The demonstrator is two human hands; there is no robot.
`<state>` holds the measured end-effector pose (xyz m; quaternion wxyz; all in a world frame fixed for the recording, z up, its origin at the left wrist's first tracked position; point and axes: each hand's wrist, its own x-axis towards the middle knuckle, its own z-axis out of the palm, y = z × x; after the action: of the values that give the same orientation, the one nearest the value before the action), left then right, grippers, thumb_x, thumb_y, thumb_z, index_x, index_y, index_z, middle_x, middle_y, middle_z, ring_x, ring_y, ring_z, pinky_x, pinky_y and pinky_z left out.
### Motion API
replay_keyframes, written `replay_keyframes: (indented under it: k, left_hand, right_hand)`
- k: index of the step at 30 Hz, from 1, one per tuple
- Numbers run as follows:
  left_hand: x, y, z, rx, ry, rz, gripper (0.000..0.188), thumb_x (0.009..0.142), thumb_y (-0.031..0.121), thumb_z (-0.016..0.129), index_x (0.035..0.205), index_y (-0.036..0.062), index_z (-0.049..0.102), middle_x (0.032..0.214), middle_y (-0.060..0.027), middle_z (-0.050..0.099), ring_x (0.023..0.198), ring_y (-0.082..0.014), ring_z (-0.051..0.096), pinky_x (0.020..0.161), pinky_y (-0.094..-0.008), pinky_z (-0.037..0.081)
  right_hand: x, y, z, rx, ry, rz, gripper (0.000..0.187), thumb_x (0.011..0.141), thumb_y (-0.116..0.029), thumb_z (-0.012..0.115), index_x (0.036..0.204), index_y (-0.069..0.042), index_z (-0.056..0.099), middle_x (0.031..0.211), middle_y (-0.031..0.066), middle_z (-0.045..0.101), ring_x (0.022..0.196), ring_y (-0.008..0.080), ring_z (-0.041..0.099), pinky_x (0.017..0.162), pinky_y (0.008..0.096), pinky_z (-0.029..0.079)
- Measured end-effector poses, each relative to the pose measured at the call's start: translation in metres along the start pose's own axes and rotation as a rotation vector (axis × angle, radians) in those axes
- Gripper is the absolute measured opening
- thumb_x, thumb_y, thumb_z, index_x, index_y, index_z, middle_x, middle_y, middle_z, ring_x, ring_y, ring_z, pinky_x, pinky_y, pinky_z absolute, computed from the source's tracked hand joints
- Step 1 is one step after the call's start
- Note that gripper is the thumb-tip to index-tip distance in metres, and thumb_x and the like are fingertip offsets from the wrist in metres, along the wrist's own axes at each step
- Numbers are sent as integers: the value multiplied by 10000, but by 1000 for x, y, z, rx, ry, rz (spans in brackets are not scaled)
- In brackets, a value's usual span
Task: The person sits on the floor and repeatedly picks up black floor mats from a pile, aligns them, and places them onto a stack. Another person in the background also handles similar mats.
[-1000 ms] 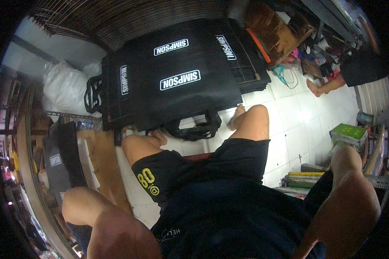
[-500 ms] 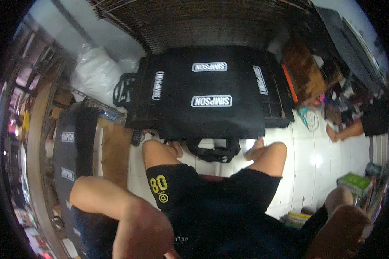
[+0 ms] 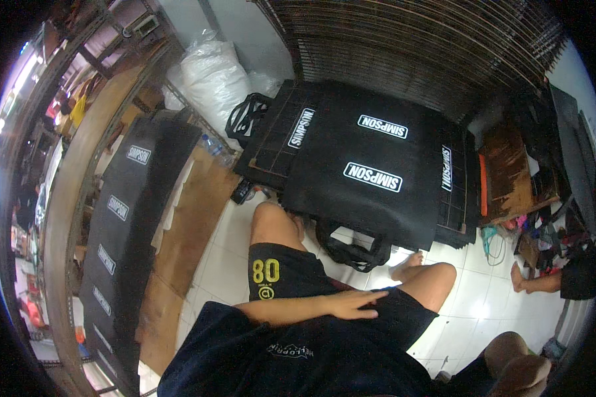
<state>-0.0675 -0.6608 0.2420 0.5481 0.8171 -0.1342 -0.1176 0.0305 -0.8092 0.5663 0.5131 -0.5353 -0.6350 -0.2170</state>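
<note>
My left hand [image 3: 354,304] lies across my lap on my black shorts [image 3: 285,264], its fingers stretched out and nothing held. The right arm [image 3: 513,354] is bent at the lower right with the forearm raised, and its hand is out of the picture. In front of my knees a black fabric sheet [image 3: 331,159] with white printed labels drapes over a stack of dark, wire-framed racks [image 3: 463,221]. Black straps [image 3: 354,255] hang below its near edge, and another strap bundle [image 3: 245,116] sticks out at its left.
At left a long pile of printed black fabric [image 3: 152,198] lies on brown board [image 3: 179,251] beside metal shelving [image 3: 69,178]. White plastic sacks [image 3: 212,73] stand behind. More wire racks [image 3: 417,59] rise at the back. Another person's foot [image 3: 520,281] shows at right on white tiles [image 3: 483,284].
My left arm has come down from its raised bend, and its hand now rests on my lap. The view has turned left, so the stack sits further right and tilted.
</note>
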Motion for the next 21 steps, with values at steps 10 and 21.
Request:
replay_keyframes:
  k: [10,21]
  left_hand:
    - [12,-23,-10,230,-511,-511,1027,736,791,356,1269,-84,421,1350,-266,371,1262,-364,367,1033,-419,306]
    - [16,-45,-1,166,-559,-465,1048,747,791,335,1169,-158,468,1247,-306,460,1179,-375,447,1001,-416,340]
  right_hand:
    - [-55,37,6,144,-93,226,327,749,-365,620,626,-68,557,709,70,580,714,206,554,668,365,423]
    - [-288,135,165,539,-732,1191,296,853,-334,604,799,-54,523,698,58,557,627,160,532,582,317,434]
